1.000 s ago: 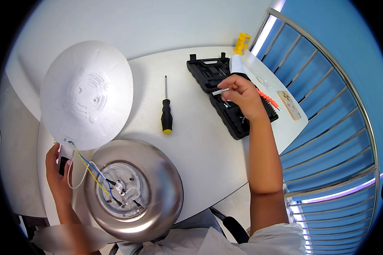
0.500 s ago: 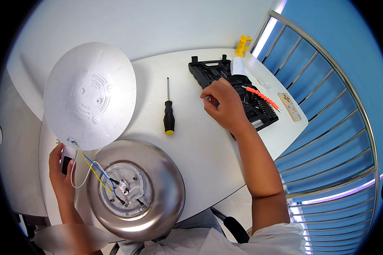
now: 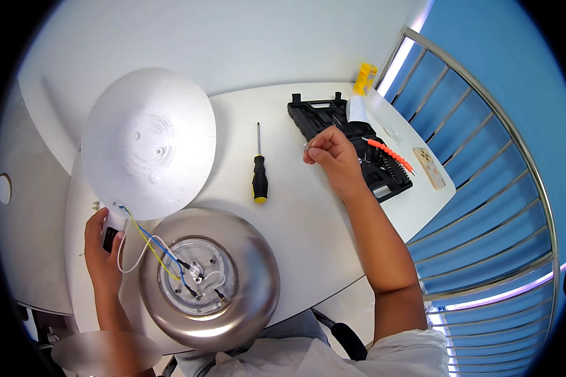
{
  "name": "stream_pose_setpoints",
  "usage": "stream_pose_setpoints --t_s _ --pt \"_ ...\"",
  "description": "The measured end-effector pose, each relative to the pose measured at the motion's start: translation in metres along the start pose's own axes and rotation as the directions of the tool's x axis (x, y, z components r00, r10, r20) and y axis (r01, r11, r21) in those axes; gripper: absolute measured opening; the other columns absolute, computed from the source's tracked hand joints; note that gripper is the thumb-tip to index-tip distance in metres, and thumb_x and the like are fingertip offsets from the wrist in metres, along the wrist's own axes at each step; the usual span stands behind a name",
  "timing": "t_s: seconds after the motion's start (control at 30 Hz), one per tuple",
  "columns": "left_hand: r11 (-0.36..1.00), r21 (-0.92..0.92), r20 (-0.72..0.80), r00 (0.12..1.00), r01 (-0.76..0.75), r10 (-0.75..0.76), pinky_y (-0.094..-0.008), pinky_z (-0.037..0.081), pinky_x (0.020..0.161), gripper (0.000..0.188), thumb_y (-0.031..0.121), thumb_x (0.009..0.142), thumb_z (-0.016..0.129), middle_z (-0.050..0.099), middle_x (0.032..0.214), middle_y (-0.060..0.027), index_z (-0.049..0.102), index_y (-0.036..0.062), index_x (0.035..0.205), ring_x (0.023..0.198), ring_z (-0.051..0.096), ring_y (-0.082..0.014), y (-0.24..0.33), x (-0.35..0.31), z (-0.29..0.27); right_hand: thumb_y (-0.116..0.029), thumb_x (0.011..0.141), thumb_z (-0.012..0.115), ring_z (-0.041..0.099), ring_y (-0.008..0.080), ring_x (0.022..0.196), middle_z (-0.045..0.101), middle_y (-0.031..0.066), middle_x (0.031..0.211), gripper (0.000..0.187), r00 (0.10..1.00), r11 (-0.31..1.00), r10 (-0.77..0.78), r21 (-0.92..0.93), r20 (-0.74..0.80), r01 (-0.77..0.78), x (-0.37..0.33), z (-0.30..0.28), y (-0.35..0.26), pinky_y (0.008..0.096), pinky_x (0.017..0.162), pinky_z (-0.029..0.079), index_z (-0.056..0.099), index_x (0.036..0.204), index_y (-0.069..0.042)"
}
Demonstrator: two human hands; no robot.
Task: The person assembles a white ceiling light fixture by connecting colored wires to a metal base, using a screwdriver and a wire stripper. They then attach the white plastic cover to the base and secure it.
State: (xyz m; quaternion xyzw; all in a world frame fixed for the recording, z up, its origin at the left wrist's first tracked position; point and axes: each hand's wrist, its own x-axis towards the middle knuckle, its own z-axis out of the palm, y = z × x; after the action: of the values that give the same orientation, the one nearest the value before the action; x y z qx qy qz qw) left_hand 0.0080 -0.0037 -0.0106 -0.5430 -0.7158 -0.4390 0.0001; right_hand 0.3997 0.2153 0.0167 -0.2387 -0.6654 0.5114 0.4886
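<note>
My left hand (image 3: 105, 251) is closed round a white handle with a black panel (image 3: 111, 235) at the lower edge of a round white plastic base cover (image 3: 126, 119). The cover stands tilted up at the far left. Blue, yellow and white wires (image 3: 143, 237) run from it to the underside of an upturned steel pot (image 3: 251, 264), near me. My right hand (image 3: 334, 160) is raised over the table beside the tool case, its fingertips pinched on a tiny pale metal piece (image 3: 305, 146), too small to name. Left of that hand lies a black-and-yellow screwdriver (image 3: 260, 179).
An open black tool case (image 3: 308, 119) with several bits lies at the right, with an orange flexible shaft (image 3: 390, 156) across it. Behind it are a white roll (image 3: 356, 109) and a yellow box (image 3: 365, 78). A card of small parts (image 3: 429, 168) lies near a metal railing (image 3: 484, 107).
My right hand has turned a little and lowered slightly, the tiny piece still at its fingertips. My left hand keeps its hold. The whole view has shifted slightly.
</note>
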Motion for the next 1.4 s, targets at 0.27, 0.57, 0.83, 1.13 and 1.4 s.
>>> stream_pose_setpoints --t_s 0.27,0.57,0.83,1.13,1.4 --pt "1.000 -0.001 -0.021 1.000 0.009 -0.009 -0.0371 0.039 0.102 0.046 -0.001 0.079 0.063 0.055 0.123 -0.0138 0.052 0.0023 0.124 0.116 0.053 -0.0299 0.006 0.001 0.000 0.003 0.089 0.054 0.060 0.0162 0.094 0.063 0.0085 0.097 0.016 0.994 0.994 0.018 -0.109 0.106 -0.006 -0.004 0.019 -0.008 0.0303 0.088 0.047 0.056 0.103 -0.003" --pt "0.999 0.028 -0.013 1.000 0.028 -0.028 -0.0373 0.039 0.101 0.045 0.008 0.081 0.064 0.055 0.124 -0.0142 0.052 0.0028 0.125 0.117 0.052 -0.0316 0.010 0.000 -0.003 0.003 0.085 0.061 0.059 0.0147 0.088 0.061 0.0061 0.092 0.015 0.990 0.992 -0.089 -0.080 0.113 0.099 -0.004 0.017 0.006 0.0281 0.083 0.048 0.056 0.097 -0.005" --pt "0.950 0.032 -0.244 0.919 -0.312 0.310 -0.0429 0.036 0.102 0.040 0.018 0.082 0.061 0.055 0.125 -0.0190 0.058 -0.0001 0.117 0.119 0.050 -0.0360 0.034 -0.005 -0.018 0.002 0.085 0.063 0.064 0.0129 0.089 0.060 0.0043 0.091 0.012 0.971 0.977 -0.004 0.207 0.238 -0.047 -0.023 0.072 -0.013 0.0271 0.078 0.050 0.057 0.094 -0.003" --pt "0.808 -0.106 -0.091 0.815 -0.579 0.572 -0.0467 0.042 0.092 0.044 0.044 0.081 0.064 0.060 0.116 -0.0158 0.064 0.0038 0.097 0.111 0.053 -0.0379 0.051 -0.008 -0.022 -0.009 0.080 0.071 0.062 0.0195 0.077 0.064 0.0048 0.082 0.011 0.785 0.917 -0.248 -0.124 0.567 0.380 -0.028 0.195 -0.075 0.0300 0.067 0.048 0.064 0.086 -0.005" --pt "0.764 -0.203 -0.093 0.788 -0.613 0.608 -0.0452 0.042 0.092 0.026 0.032 0.086 0.059 0.063 0.111 -0.0122 0.061 0.0062 0.085 0.110 0.055 -0.0345 0.054 -0.013 -0.019 -0.014 0.074 0.076 0.057 0.0223 0.070 0.061 0.0038 0.075 0.018 0.750 0.837 -0.332 -0.189 0.572 0.514 -0.025 0.223 -0.074 0.0325 0.062 0.046 0.063 0.082 -0.007"
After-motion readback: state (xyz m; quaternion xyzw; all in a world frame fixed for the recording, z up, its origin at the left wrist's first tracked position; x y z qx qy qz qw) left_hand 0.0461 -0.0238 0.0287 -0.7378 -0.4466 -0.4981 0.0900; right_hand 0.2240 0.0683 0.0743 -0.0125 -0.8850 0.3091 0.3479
